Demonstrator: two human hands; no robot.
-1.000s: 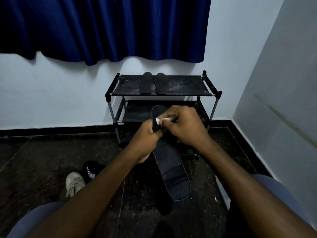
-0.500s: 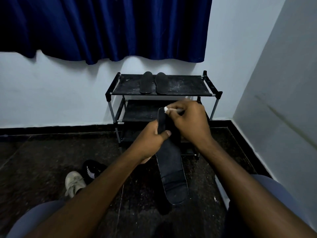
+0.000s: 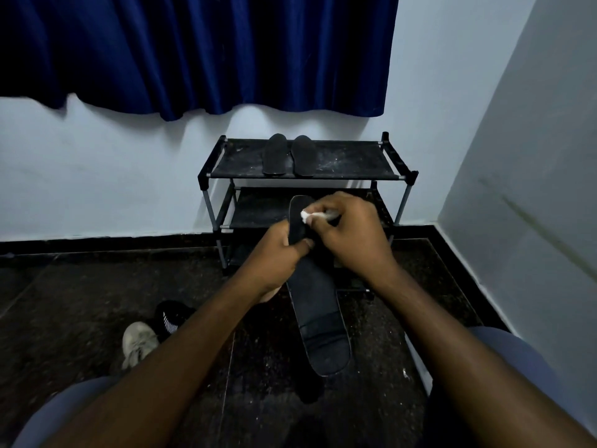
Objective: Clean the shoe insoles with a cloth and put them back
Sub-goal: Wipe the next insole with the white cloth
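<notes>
Head view: gripping a black insole (image 3: 318, 318) near its far end with the left hand (image 3: 274, 253), thumb curled over the top face, heel end slanting down and nearer, above the dark floor (image 3: 80, 302). Pinching a small white cloth (image 3: 305, 216) in the right hand (image 3: 352, 234), fingers curled, cloth pressed against the insole's far tip. Behind, on the top shelf of the shoe rack (image 3: 400, 176), a pair of insoles (image 3: 275, 155) lying side by side. Low on the left, on the floor, a grey shoe (image 3: 139, 342) just beside a black shoe (image 3: 171, 315).
</notes>
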